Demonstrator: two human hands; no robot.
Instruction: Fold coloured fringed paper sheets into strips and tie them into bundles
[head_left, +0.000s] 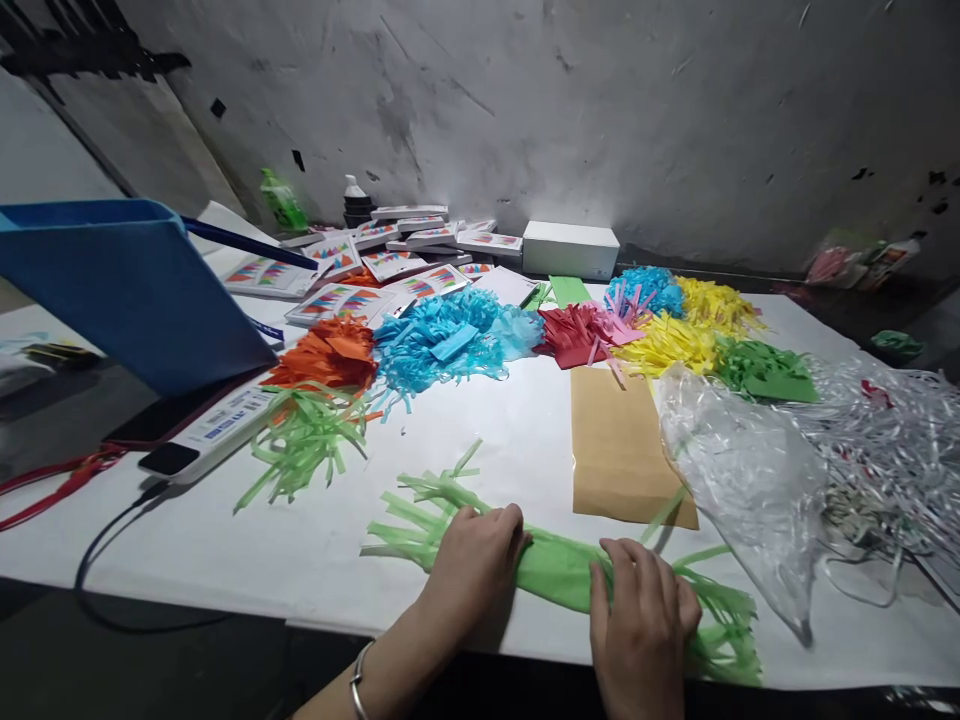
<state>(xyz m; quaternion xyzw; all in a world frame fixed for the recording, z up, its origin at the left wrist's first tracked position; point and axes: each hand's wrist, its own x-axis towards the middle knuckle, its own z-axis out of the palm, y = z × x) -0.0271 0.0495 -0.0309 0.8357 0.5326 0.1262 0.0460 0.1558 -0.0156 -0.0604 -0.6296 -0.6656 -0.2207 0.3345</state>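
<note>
Light green fringed tissue paper (555, 575) stretches beneath both hands at the near edge of the white tabletop (517, 440), its strips splaying out past each hand. We see the left hand (480, 550) clamped on the paper, a silver bangle (360, 680) around its wrist. The right hand (645, 600) bends its fingers over the other end, thumb apart from them; we cannot tell whether it pinches.

Just beyond the right hand we find a brown kraft-paper piece (626, 450), and to that hand's right a crumpled clear plastic bag (750, 470). Ahead and left of the left hand lies a loose light green tassel (304, 440), with a white labelled device (217, 430) (a black cable runs from it) farther left.

Farther ahead of both hands, we count orange (322, 355), blue (442, 345), red (570, 335), yellow (667, 345) and dark green tassels (765, 370). Well beyond the left hand are piled printed flat boxes (394, 265); straight ahead of the right, a plain white box (570, 250) stands near the grey wall (600, 110).
</note>
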